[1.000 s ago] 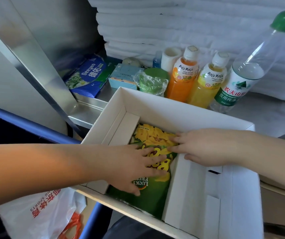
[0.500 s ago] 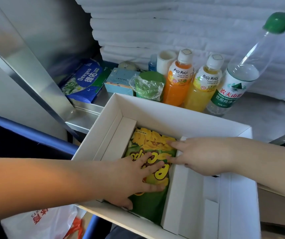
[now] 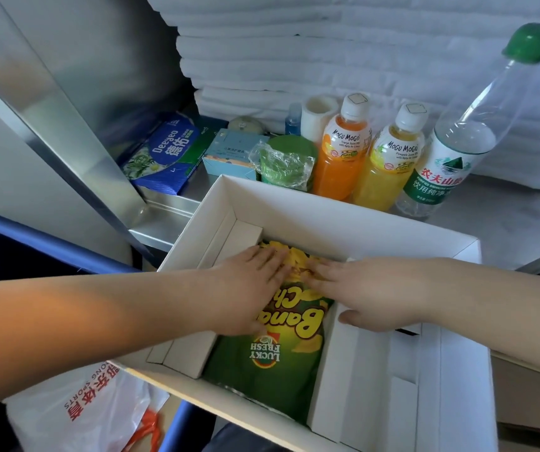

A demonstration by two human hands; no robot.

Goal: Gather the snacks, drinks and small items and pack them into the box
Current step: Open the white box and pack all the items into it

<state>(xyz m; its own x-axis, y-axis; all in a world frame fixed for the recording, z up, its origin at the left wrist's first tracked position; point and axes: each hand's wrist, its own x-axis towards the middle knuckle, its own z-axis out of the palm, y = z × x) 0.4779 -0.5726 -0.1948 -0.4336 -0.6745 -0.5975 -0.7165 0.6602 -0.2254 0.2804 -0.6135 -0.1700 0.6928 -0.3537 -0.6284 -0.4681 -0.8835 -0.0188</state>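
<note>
A green and yellow banana chips bag (image 3: 271, 357) lies flat in the middle channel of the white cardboard box (image 3: 333, 213). My left hand (image 3: 245, 288) presses on the bag's upper left part with straight fingers. My right hand (image 3: 369, 291) lies flat on the bag's upper right, its thumb over the box's inner flap. Behind the box stand an orange juice bottle (image 3: 343, 151), a yellow juice bottle (image 3: 389, 161), a clear water bottle (image 3: 451, 158) with a green cap, and a green wrapped tub (image 3: 286, 163).
A blue tissue pack (image 3: 167, 154) and a small light blue carton (image 3: 232, 154) lie on the metal ledge at the left. A white roll (image 3: 317, 115) and a small blue bottle (image 3: 293, 120) stand at the back. A white plastic bag (image 3: 82, 409) hangs below left.
Both hands slid up the bag toward its far end and now lie close together on it. The camera moved in closer.
</note>
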